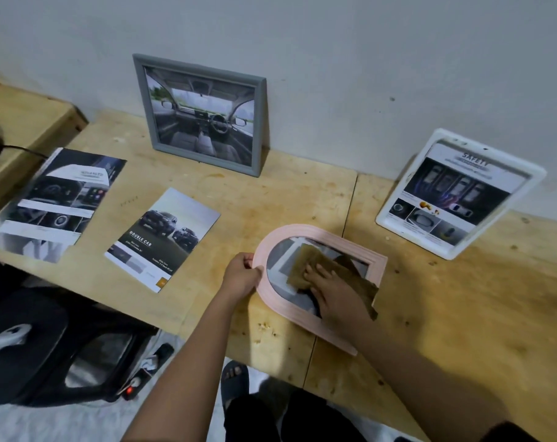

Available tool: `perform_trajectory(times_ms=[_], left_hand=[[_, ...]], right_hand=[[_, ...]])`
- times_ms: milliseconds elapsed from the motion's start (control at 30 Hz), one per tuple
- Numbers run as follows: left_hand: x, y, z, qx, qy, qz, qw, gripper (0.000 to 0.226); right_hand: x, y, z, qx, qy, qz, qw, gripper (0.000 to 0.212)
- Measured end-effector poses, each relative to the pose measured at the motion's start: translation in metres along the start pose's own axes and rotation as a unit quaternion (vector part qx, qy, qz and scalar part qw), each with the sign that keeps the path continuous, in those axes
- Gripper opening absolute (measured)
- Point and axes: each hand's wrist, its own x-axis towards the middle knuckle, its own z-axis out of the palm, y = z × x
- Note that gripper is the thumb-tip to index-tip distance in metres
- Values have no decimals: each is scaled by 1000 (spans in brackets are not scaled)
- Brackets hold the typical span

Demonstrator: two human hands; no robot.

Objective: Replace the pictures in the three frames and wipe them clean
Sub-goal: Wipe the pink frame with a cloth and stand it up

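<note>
Now, going left to right: two loose car pics lie flat on the wood bench [430, 314]. One dark leaflet [57, 199] sits far left, and the "Double Cab" page [162, 239] is just beside it, w/ nothing touching them. Behind them the grey frame [204, 114] leans on the wall w/ a car-inside pic in it.

Next, the left hand [242, 277] is curled on the round end of the pink frame [318, 282], thumb and fingers pinching its rim to keep it from moving. That frame lies flat near the front edge of the bench, glass up, pic inside. It's pink, one end round like an arch, the other end square, w/ ridged edges.

The right hand [331, 291] is flat and spread, pressing a brown cloth [337, 272] on the glass.

Far right, the white frame [459, 196] leans on the wall w/ a "Safety" pic.

What could go wrong, I think: push too hard and the frame could slide off the front edge, since it's close. A dirty cloth could also leave smears. If the left hand lets go, the frame may spin.
</note>
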Motion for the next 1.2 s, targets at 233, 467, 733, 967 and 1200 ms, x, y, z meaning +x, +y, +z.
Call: perform_trajectory(times_ms=[233, 467, 733, 967, 1200], left_hand=[[-9, 5, 2, -19, 12, -3, 1000, 20], [-22, 9, -5, -53, -36, -7, 998, 36], [-19, -4, -8, -117, -10, 2, 993, 41], [-21, -7, -9, -133, -19, 2, 991, 43], [-21, -6, -11, -143, -22, -15, 989, 45]], right_hand=[[-30, 12, -30, -45, -16, 17, 999, 52], [13, -13, -83, 301, 132, 226, 917, 27], [75, -46, -13, 53, -23, -51, 997, 51], [46, -37, -6, 44, -161, -148, 975, 44], [-11, -9, -85, 220, -194, 13, 956, 25]])
